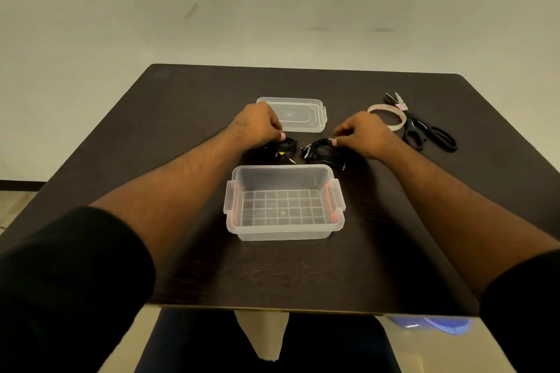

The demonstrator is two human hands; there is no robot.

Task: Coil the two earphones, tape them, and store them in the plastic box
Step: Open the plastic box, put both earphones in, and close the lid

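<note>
Two black earphone bundles lie on the dark table just beyond the clear plastic box (pixel 283 233). My left hand (pixel 257 126) pinches the left earphone coil (pixel 283 147), whose plug end points toward the box. My right hand (pixel 362 133) pinches the right earphone coil (pixel 319 151), which looks looser, with a strand trailing to the right. The box is open and holds nothing. Its clear lid (pixel 298 115) lies flat behind the hands.
A roll of tape (pixel 391 116) and black scissors (pixel 424 130) lie at the back right of the table (pixel 303 275). The table's near edge is close to my body, and a pale wall stands behind the far edge.
</note>
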